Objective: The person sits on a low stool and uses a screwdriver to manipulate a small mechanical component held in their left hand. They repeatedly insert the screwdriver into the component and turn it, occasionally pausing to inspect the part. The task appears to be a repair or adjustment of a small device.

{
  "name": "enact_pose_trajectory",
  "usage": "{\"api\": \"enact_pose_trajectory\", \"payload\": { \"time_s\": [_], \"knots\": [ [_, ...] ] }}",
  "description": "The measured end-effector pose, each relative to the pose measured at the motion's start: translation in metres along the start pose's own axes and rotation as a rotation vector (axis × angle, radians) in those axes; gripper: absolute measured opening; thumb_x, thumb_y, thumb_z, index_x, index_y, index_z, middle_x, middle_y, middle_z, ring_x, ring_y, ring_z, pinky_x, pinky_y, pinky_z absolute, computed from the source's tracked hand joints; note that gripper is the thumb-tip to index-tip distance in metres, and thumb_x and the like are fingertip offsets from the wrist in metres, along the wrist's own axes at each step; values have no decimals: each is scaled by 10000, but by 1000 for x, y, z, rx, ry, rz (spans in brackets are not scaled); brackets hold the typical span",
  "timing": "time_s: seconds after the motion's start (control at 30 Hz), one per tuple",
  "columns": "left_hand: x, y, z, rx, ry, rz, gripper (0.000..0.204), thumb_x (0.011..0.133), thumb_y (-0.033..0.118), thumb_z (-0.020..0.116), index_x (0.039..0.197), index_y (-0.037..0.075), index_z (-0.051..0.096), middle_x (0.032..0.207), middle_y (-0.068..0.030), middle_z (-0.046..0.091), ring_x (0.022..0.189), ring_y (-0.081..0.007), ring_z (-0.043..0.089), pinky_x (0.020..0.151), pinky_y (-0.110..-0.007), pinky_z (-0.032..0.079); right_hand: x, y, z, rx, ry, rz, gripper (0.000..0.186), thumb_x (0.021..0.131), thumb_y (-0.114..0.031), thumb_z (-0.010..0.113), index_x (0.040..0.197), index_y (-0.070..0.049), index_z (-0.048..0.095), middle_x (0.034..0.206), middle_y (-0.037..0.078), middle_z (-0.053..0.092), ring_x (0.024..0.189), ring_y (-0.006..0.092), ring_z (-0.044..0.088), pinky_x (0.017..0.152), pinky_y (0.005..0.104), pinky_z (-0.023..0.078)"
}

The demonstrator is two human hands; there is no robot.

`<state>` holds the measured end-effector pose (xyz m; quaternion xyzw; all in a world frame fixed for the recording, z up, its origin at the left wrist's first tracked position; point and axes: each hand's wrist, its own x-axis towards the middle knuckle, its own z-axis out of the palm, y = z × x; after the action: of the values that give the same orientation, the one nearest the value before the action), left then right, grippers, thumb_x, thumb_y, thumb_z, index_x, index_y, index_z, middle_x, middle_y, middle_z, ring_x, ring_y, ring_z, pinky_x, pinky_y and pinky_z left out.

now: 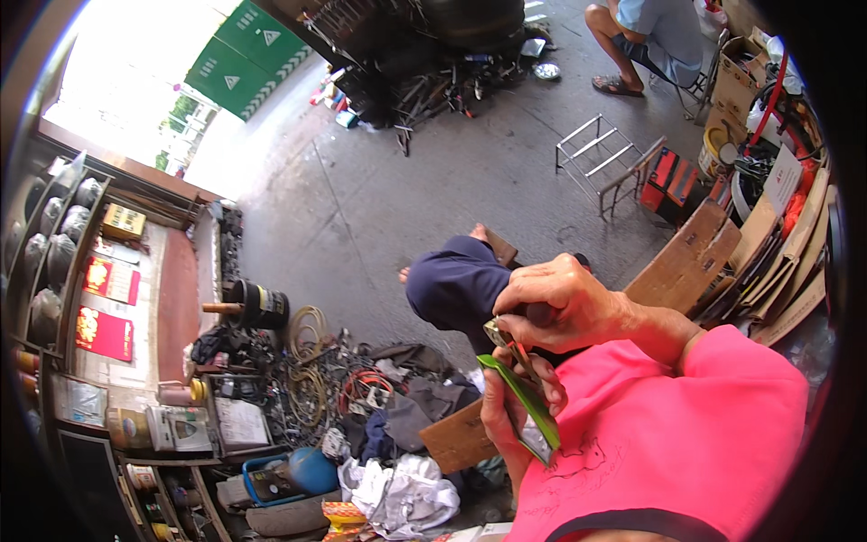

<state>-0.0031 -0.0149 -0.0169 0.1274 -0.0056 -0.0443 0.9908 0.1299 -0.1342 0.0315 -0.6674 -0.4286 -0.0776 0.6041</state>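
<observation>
Strip (527,400), green, in the left hand (495,414), pinched between thumb and fingers, slants lengthwise back toward the pink shirt (677,411), its far end just beside the right hand (567,303), whose fingers press together on a small metal piece (494,333).

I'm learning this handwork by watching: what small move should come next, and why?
Perhaps steady the green-edged flat item with the left hand before the right hand moves: the item is held tilted in midair, and the right hand has a small metallic piece at its fingertips, near the item's upper end.
</observation>
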Motion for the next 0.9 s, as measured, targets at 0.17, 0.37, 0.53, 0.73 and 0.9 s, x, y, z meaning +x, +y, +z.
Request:
{"api": "enact_pose_trajectory", "payload": {
  "time_s": [0.17,0.37,0.53,0.73,0.9],
  "knots": [
    [-7,-3,25,200,262,196,527,965,514,408,1232,64,471,899,-168,559,584,-191,520,432,-281,408,5,-13,6,35,-18,-90,97,767,-75,683,830,-34,622,686,81,589,532,211,614,465,300,467],
    [-3,11,15,106,69,110,487,964,491,434,1215,76,460,922,-162,558,664,-204,526,499,-305,422,5,-16,6,-40,-59,-142,178,824,-188,707,795,-46,603,676,57,577,516,203,593,476,299,450],
    [-8,5,9,91,47,145,483,972,474,423,1243,76,451,943,-173,559,714,-213,538,555,-312,432,12,-3,17,9,-29,-128,185,851,-201,690,777,-50,612,681,54,615,539,204,611,567,306,474],
    [-12,6,15,128,-18,139,498,967,493,413,1241,81,468,920,-170,565,718,-209,534,572,-304,417,23,-7,24,69,-23,-120,189,847,-201,694,776,-46,613,655,66,605,557,229,613,540,331,460],
    [-23,4,21,274,143,207,515,953,519,426,1216,78,472,877,-141,555,688,-199,518,539,-307,418,19,-16,22,70,-80,-165,148,824,-135,686,795,-32,584,677,84,589,586,255,606,516,348,460]
  ]
}}
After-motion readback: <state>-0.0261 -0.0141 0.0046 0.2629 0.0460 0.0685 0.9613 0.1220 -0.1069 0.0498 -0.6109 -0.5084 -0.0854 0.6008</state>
